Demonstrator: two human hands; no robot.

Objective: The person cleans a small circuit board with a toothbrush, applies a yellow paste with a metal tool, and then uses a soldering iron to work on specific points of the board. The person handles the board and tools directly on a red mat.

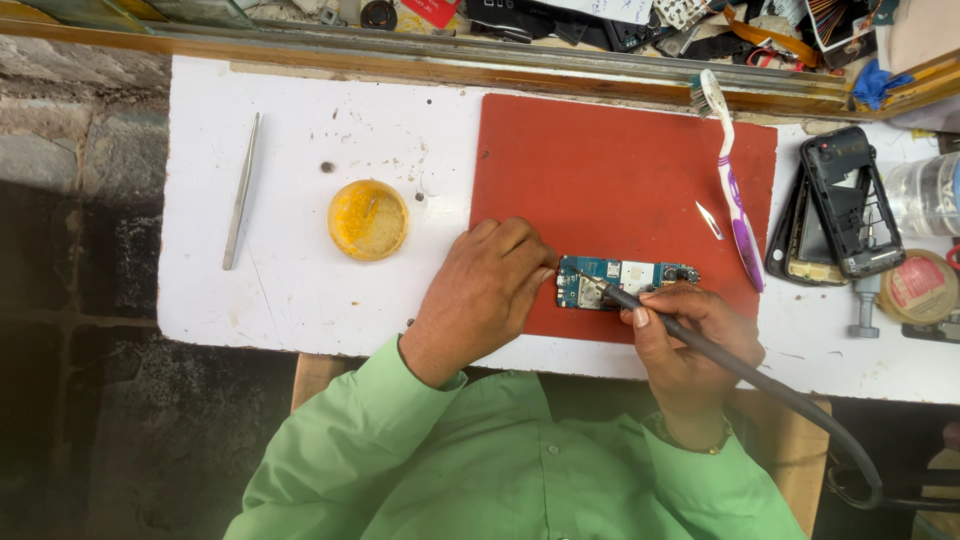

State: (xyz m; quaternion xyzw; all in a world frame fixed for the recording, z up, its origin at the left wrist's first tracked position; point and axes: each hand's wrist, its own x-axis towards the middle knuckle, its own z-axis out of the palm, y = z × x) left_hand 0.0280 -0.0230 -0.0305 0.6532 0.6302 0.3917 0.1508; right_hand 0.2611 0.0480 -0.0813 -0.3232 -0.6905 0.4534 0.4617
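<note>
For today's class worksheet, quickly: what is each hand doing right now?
Left hand: fingers curled, pressing the edge of the blue circuit board on the red mat.
Right hand: closed around the soldering iron.

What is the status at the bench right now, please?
Left hand pinning the circuit board on the red mat. Right hand holding the soldering iron, tip on the board. Toothbrush lies clear.

L hand [490, 290]: my fingers curled, knuckles up, fingertips pressed down, wrist bent inward. R hand [690, 335]: pen-style pinch w/ thumb + forefinger, wrist low. Both forearms in green sleeves, elbows tucked.
</note>
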